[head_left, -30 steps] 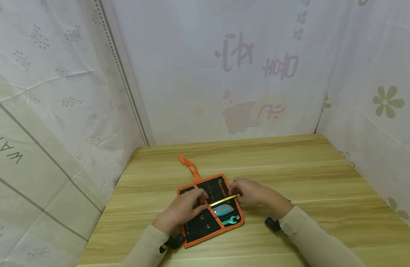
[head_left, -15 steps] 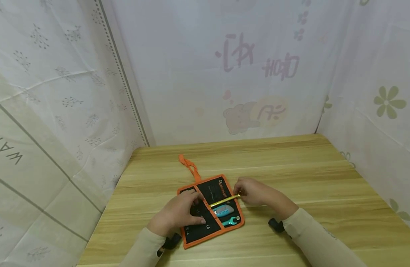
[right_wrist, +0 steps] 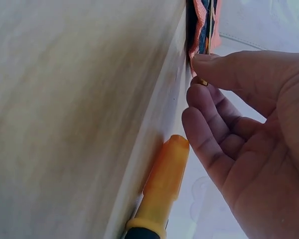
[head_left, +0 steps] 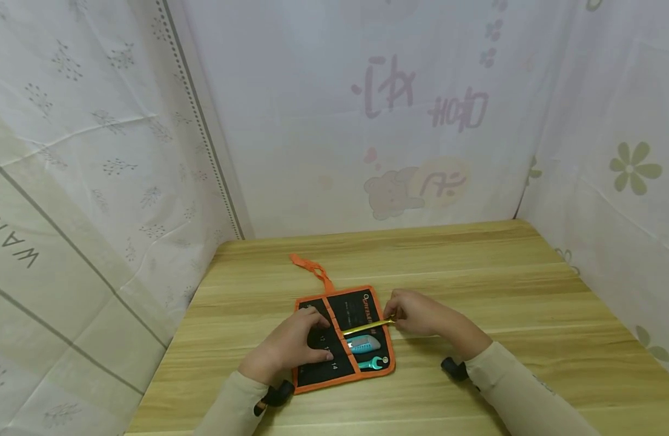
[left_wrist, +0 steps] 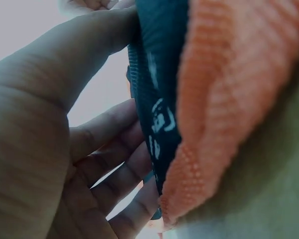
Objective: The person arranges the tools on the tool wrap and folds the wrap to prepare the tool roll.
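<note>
An unrolled black tool pouch (head_left: 342, 368) with orange edging lies before me in the head view. My left hand (head_left: 290, 342) rests on its left half, fingers relaxed and spread; in the left wrist view the fingertips touch the black fabric (left_wrist: 157, 99). At the pouch's right edge my right hand (head_left: 418, 313) pinches the end of a thin gold-yellow tool (head_left: 364, 327), whose other end goes under the orange strip. The right wrist view shows its gold tip (right_wrist: 203, 82) by the thumb. Below it, a light-blue utility knife (head_left: 365, 344) and a teal open-end wrench (head_left: 372, 363) sit in slots.
Beside my right hand, a tool with an orange-yellow handle (right_wrist: 167, 174) and dark section lies on the table; my arm hides it in the head view. An orange tie strap (head_left: 312, 266) trails behind the pouch. Patterned curtains (head_left: 323, 121) surround the wooden table (head_left: 465, 260).
My left hand has left the orange strip and moved left over the pouch, its fingers spreading. The pouch has turned slightly clockwise. My right hand has shifted a little right, still pinching the gold-yellow tool.
</note>
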Available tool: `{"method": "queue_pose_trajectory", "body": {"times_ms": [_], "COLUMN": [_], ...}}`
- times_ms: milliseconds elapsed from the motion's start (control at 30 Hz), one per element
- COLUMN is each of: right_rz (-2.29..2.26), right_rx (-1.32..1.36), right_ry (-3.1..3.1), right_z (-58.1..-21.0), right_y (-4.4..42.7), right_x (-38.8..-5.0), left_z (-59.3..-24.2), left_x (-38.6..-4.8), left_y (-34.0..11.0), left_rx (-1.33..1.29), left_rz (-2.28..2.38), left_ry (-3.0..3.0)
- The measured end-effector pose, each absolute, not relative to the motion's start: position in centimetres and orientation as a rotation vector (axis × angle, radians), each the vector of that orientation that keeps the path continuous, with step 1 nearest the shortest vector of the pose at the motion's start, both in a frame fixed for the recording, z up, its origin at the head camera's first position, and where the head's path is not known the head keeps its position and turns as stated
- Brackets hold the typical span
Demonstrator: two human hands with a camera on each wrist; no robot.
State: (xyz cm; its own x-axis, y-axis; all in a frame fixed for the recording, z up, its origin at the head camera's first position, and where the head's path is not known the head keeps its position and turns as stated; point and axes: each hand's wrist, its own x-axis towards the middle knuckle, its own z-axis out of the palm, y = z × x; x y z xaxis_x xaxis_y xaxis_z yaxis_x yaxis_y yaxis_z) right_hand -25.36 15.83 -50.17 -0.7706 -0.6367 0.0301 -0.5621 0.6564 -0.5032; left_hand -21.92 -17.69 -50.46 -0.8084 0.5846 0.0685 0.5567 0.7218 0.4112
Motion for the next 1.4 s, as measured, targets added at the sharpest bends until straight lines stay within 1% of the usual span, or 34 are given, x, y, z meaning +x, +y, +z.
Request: {"method": "queue_pose_trajectory", "body": {"times_ms": [367, 933, 1200, 1400], "right_rz": [-0.712, -0.705, -0.701, -0.709], "right_rx": [-1.061, -1.043, -1.1, -1.093], "right_ry": [2.732, 2.681, 2.641, 2.626], "right_z": [-49.5, -49.3, -49.0, -48.8], "right_y": [14.6, 12.8, 11.9, 11.0], "right_x": [-25.2, -25.2, -25.1, -24.9], "left_z": [-50.9, -51.1, -51.1, -51.0], "left_x": [-22.2, -22.1, -22.3, -22.2], "left_y": [-17.9, -17.9, -17.8, -17.8], "left_rx": [0.942, 0.931, 0.931, 0.927], "left_rz": [0.681, 0.708, 0.713, 0.71], "left_ry": [2.85, 2.865, 2.861, 2.862]}}
